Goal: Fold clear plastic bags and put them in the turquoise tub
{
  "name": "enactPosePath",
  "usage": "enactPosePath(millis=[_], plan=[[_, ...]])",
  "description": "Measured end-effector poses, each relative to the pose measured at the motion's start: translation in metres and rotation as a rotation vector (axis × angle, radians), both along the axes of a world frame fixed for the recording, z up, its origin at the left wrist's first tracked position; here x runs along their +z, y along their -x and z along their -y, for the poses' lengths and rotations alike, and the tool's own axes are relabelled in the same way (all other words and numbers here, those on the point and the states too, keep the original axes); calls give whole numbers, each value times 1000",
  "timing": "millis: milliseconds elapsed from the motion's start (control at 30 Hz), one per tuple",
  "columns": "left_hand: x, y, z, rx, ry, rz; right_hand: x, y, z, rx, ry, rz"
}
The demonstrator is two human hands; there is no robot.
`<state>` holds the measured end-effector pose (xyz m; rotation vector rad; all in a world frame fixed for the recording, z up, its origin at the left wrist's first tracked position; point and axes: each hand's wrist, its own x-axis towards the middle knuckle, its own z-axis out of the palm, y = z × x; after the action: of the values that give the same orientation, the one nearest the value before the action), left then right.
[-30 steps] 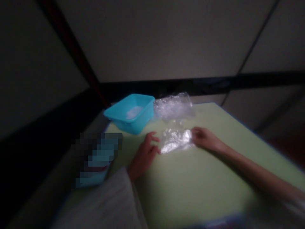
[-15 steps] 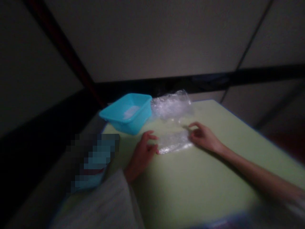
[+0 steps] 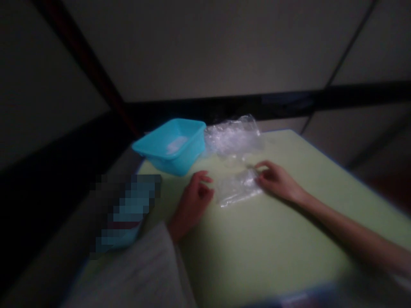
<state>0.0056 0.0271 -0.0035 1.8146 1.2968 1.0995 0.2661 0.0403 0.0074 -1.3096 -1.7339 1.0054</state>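
As clear plastic bag (image 3: 239,191) lies crosswise mid-frame, right hand (image 3: 276,182) pinches its end.
Left hand (image 3: 192,202) half-curled, empty, just beside.

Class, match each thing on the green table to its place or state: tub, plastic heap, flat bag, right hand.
1 tub
2 plastic heap
3 flat bag
4 right hand

A crumpled, just right of the tub
B at the flat bag's right edge
C turquoise, at the far left corner of the table
D lying between the left hand and the right hand

Pairs: 1-C, 2-A, 3-D, 4-B
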Motion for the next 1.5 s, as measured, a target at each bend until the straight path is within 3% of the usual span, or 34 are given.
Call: enactPosePath(millis=[133,267,700,900,1067,1500], plan=[[-1,0,3,-37,-179,-263,0,1,0,8,-10,-6],[-3,0,7,-43,-240,-401,-3,1,-1,-49,-73,19],[-7,2,6,-57,-290,-501,-2,3,1,92,-69,5],[-2,0,8,-202,-339,-594,0,4,2,141,-61,-3],[0,-1,9,-197,-324,-621,-2,4,2,108,-38,26],[-7,0,8,-141,-388,-630,0,5,3,21,-168,311]])
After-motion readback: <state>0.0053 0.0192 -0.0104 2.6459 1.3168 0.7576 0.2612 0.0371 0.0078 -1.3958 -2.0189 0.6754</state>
